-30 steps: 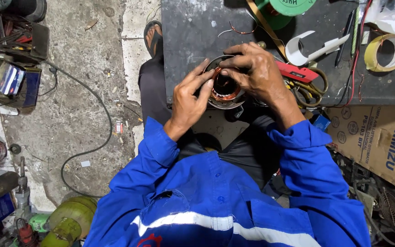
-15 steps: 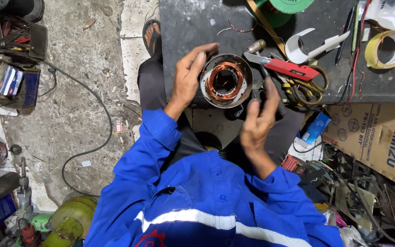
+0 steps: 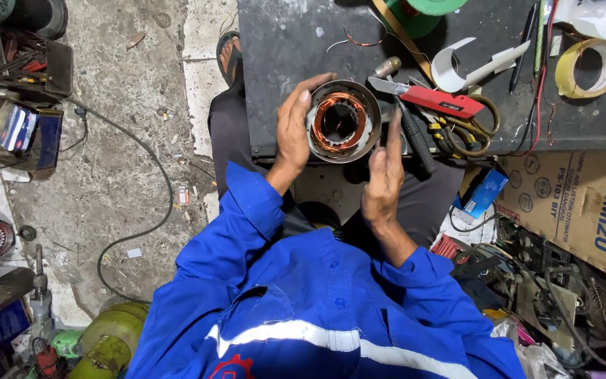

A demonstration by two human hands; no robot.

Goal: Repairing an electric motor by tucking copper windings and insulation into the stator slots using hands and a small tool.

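Head: left grip [image 3: 294, 126] around stator [image 3: 341, 121]

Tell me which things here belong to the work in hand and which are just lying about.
In hand:
- round metal stator with copper windings, held by the left hand
- right hand, open beside it

Lying about:
- red-handled utility knife
- yellow tape roll
- white curved plastic strip
- brown cardboard box
- dark metal workbench
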